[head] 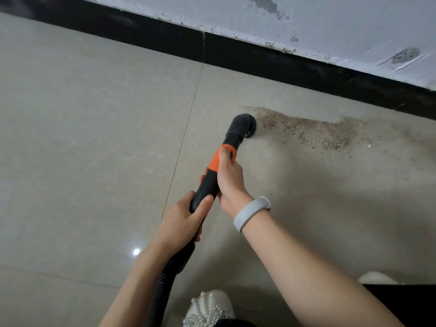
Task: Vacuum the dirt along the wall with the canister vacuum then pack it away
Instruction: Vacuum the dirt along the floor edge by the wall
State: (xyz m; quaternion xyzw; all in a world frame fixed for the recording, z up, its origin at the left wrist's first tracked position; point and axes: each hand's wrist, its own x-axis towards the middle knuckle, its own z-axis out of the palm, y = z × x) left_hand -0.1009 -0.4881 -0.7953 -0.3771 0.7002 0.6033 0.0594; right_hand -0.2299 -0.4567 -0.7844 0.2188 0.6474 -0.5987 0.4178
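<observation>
A black vacuum wand [208, 182] with an orange collar points away from me toward the wall. Its round black brush nozzle [244, 125] rests on the tiled floor at the left end of a brown dirt patch [311, 132]. My right hand [230, 179], with a grey wristband, grips the wand just below the collar, thumb on the orange part. My left hand [186, 219] grips the wand's lower end, where the ribbed black hose [160, 293] runs down toward me. The canister is out of view.
A black skirting board [259, 59] runs diagonally under a scuffed white wall [330, 24]. Beige floor tiles [82, 138] spread to the left. My white beaded shoe [208, 308] is at the bottom, and a dark object [405, 303] at the lower right.
</observation>
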